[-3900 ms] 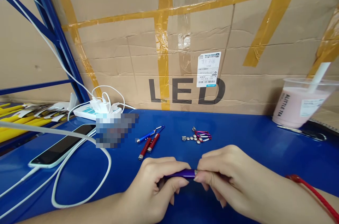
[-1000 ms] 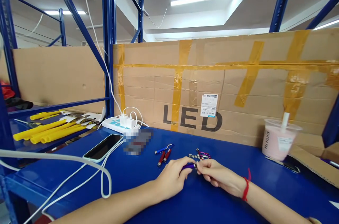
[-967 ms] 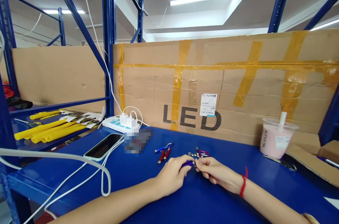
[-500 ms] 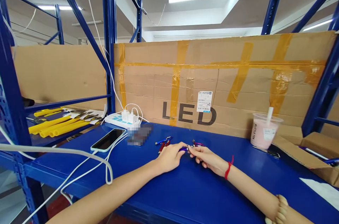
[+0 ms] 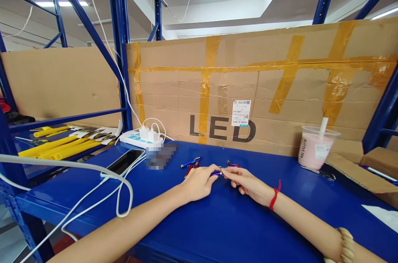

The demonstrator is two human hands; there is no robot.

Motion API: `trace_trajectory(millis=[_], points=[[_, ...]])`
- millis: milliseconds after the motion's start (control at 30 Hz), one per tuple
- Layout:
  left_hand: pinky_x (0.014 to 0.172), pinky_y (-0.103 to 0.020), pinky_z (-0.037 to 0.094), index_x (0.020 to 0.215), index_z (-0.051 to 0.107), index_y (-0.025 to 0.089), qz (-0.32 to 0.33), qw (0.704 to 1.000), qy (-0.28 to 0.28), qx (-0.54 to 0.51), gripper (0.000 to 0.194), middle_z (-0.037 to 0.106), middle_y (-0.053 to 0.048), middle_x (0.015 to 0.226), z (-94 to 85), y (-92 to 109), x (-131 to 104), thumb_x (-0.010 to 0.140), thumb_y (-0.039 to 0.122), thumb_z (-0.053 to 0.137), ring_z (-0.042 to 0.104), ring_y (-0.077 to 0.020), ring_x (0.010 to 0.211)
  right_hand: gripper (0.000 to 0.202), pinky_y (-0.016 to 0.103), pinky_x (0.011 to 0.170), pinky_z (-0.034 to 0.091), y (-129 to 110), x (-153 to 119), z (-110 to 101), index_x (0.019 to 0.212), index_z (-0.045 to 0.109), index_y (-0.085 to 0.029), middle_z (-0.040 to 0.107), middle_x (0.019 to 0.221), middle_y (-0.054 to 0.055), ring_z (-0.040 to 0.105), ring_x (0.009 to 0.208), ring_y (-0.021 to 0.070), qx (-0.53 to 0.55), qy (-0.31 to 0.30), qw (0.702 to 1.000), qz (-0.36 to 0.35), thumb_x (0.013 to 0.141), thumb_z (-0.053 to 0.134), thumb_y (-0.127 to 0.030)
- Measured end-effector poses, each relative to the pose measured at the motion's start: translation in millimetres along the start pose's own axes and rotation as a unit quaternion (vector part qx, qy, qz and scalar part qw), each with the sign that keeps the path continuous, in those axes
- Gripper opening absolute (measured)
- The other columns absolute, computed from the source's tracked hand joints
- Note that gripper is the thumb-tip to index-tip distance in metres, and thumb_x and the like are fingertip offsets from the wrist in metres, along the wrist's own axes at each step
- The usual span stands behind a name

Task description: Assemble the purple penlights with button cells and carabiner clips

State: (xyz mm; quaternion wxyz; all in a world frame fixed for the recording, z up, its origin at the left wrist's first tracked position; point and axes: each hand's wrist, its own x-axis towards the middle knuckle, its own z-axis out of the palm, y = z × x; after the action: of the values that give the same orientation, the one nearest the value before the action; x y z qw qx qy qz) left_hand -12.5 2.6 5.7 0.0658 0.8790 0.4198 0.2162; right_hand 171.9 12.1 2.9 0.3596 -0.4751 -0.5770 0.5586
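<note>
My left hand [image 5: 199,183] is closed around a slim, shiny purple pen-like stick [image 5: 217,174] just above the blue tabletop. My right hand [image 5: 245,182] pinches at the stick's small metallic end, thumb and forefinger together, so the two hands almost meet. Fingers cover most of the stick. Behind my left hand lie a blue pen-like stick [image 5: 190,162] and red ones [image 5: 192,169], partly hidden. A purple-red piece with a metal end [image 5: 233,164] rests just behind my right fingers.
A phone [image 5: 126,162], white cables [image 5: 121,190] and a power strip [image 5: 139,138] occupy the left. On the right stand a pink drink cup [image 5: 315,149] and an open cardboard box [image 5: 360,171]. A large cardboard sheet [image 5: 174,101] walls off the back; blue rack posts [image 5: 120,47] rise beside it.
The view has shifted slightly, so the cup and box sit farther right. Both hands stay together on the purple stick, with hardly any visible movement.
</note>
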Motion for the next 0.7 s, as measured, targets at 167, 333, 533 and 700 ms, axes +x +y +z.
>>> trace_trajectory(millis=[167,333,533,700], points=[[0.070,-0.030,0.048,0.110,0.049,0.023,-0.005,1.000,-0.008,-0.004,0.024,0.065,-0.003,0.100,-3.1,1.6,-0.5,0.091,0.024,0.035,0.062,-0.0214,0.088,0.044,0.008,0.031,0.030,-0.6,-1.8,-0.6,0.095,0.063,-0.012,0.045,0.060,-0.004,0.038,0.047,0.0031,-0.012,0.001,1.000,-0.008,0.067,0.073,-0.044],[0.071,-0.030,0.047,0.109,0.050,0.023,-0.002,1.000,-0.002,-0.019,0.023,0.065,-0.002,0.102,-5.7,1.3,-1.8,0.090,0.023,0.037,0.061,-0.0215,0.090,0.050,0.008,0.029,0.033,1.3,1.1,-0.1,0.093,0.062,-0.011,0.046,0.059,-0.003,0.037,0.044,0.0028,-0.029,-0.007,0.999,-0.023,0.065,0.071,-0.051],[0.069,-0.028,0.046,0.110,0.052,0.024,-0.035,0.997,-0.012,-0.069,0.025,0.065,0.000,0.082,-7.1,1.3,-1.8,0.090,0.022,0.038,0.062,-0.0184,0.076,0.054,0.014,0.029,0.043,7.3,1.4,2.4,0.099,0.058,-0.015,0.054,0.083,0.002,0.046,0.045,0.0042,-0.038,-0.007,0.998,-0.057,0.064,0.069,-0.055],[0.069,-0.026,0.044,0.109,0.054,0.025,-0.057,0.993,-0.027,-0.101,0.025,0.063,0.001,0.074,-9.5,6.3,-4.3,0.089,0.022,0.039,0.061,-0.0168,0.073,0.058,0.018,0.027,0.045,12.8,-1.5,0.9,0.101,0.058,-0.016,0.053,0.084,0.003,0.048,0.040,0.0052,-0.065,0.002,0.995,-0.070,0.062,0.068,-0.057]])
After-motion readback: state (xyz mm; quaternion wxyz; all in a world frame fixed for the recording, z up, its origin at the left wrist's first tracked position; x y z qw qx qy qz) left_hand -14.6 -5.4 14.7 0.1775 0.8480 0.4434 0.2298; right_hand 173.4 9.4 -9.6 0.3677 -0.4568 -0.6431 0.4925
